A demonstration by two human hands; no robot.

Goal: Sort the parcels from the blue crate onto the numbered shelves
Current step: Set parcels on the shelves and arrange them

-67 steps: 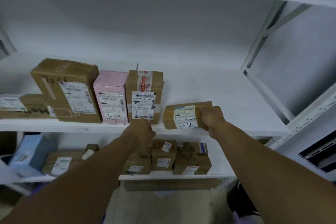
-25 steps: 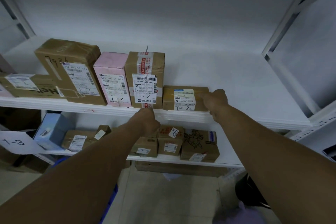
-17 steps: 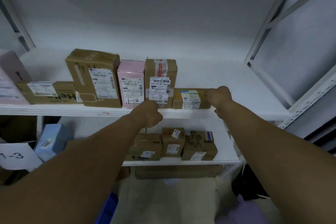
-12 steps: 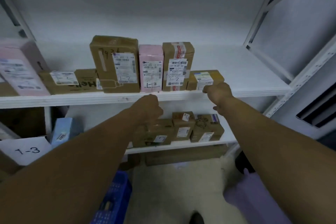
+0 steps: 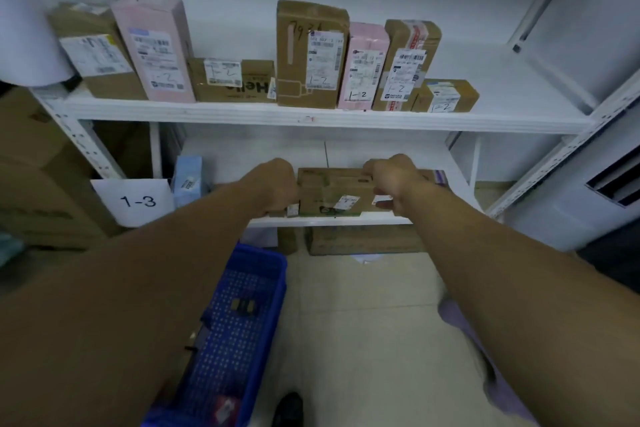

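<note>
Nearest, on the floor below the forearms, stands the blue crate. A small packet with a red-and-white label lies at its near end and something dark, too blurred to name, sits farther in, so sorting looks unfinished. The packet seems light and flat, best pinched by its long edges rather than its glossy face. Beyond the crate, the left hand and right hand hang side by side and well apart. Both have their fingers curled under, and no parcel shows in either. Whether they touch the cardboard boxes on the lower shelf behind them cannot be told. A paper sign reading "1-3" hangs left of that shelf, beside a light blue box. Farther up, the upper shelf carries a row of parcels marked "1-2", ending on the right with a small flat brown parcel beside a taped carton. These cartons look stiff and fairly light. Their tape and labels are probably slick, so a grip across opposite cardboard sides should hold best.
</note>
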